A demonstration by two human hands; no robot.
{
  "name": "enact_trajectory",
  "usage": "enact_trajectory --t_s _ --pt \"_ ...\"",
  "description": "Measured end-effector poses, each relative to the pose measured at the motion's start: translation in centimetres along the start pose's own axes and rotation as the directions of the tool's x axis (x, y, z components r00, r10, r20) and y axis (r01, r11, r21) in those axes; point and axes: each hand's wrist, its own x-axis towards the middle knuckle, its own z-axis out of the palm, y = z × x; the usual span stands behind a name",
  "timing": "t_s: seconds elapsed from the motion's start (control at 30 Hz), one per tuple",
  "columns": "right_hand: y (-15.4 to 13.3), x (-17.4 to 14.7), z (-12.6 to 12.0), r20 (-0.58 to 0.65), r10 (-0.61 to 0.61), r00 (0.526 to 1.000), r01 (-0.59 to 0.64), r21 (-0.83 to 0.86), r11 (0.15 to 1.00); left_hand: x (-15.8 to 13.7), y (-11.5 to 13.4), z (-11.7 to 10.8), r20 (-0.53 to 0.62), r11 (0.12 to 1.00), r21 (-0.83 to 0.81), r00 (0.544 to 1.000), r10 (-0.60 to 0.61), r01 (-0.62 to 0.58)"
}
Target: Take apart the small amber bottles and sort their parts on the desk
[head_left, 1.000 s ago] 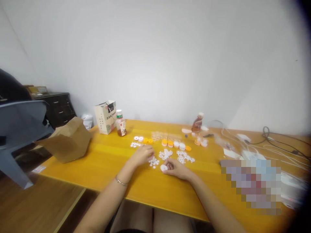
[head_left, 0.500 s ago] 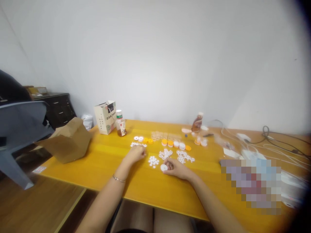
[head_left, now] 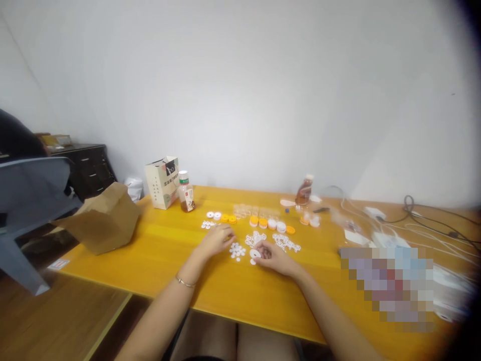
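Observation:
My right hand (head_left: 272,256) pinches a white round cap with a hole in its middle (head_left: 255,253), tilted a little above the table. A small white disc (head_left: 252,261) shows just under the cap. To the left, my left hand (head_left: 220,238) hovers with fingers curled together; whatever lies between its fingertips is too small to make out. Near it are a group of small white pieces (head_left: 207,224) and a pile of small white discs (head_left: 236,249). White ring-like pieces lie in two heaps, one (head_left: 255,238) partly behind my right hand, the other (head_left: 286,242) farther right.
Orange caps (head_left: 228,218), white caps (head_left: 214,215) and a row of orange and white lidded pieces (head_left: 263,223) stand behind the hands, with clear cups (head_left: 255,211) beyond. Bottles (head_left: 186,191), a paper bag (head_left: 163,183), brown paper (head_left: 108,218) and cables (head_left: 424,225) surround the work area.
My left hand has moved right, off the small white pieces and towards my right hand. The cap in my right hand has turned, so its hole now shows.

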Motion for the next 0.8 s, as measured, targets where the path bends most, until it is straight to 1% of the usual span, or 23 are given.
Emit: enact_trajectory --t_s 0.07,0.13,0.17,0.27,0.4,0.5,0.6,0.7,0.8 --pt "-0.2 0.1 -0.1 -0.025 -0.024 0.999 0.025 0.025 0.999 0.1 1.1 0.3 -0.043 0.986 -0.084 0.99 0.138 -0.141" --pt "-0.3 0.1 0.0 -0.038 -0.046 0.998 0.047 0.039 0.998 0.1 2.2 0.7 -0.039 0.955 -0.14 0.965 0.26 -0.262" --pt "-0.4 0.1 0.0 -0.037 -0.054 0.998 0.055 0.044 0.997 0.1 2.7 1.0 -0.031 0.941 -0.154 0.953 0.301 -0.302" --pt "-0.2 0.1 0.2 -0.017 -0.059 0.998 0.06 0.053 0.997 0.2 3.5 1.5 -0.021 0.922 -0.158 0.935 0.355 -0.354" --pt "0.0 0.2 0.3 -0.047 -0.057 0.997 0.059 0.039 0.998 0.3 3.2 1.8 -0.052 0.916 -0.147 0.928 0.369 -0.373" --pt "0.1 0.3 0.1 -0.099 -0.067 0.993 0.067 -0.007 0.998 0.4 2.1 1.8 -0.114 0.933 -0.119 0.938 0.327 -0.34" --pt "0.0 0.4 -0.2 -0.19 -0.049 0.981 0.04 -0.055 0.998 0.6 0.5 1.7 -0.211 0.963 -0.092 0.95 0.228 -0.252" --pt "-0.1 0.4 -0.5 -0.283 -0.024 0.959 0.001 -0.081 0.997 0.6 -1.0 1.3 -0.298 0.987 -0.098 0.95 0.093 -0.127" --pt "-0.2 0.3 -0.7 -0.341 -0.006 0.94 -0.024 -0.084 0.996 0.7 -2.5 0.8 -0.348 0.994 -0.092 0.933 -0.091 0.063"
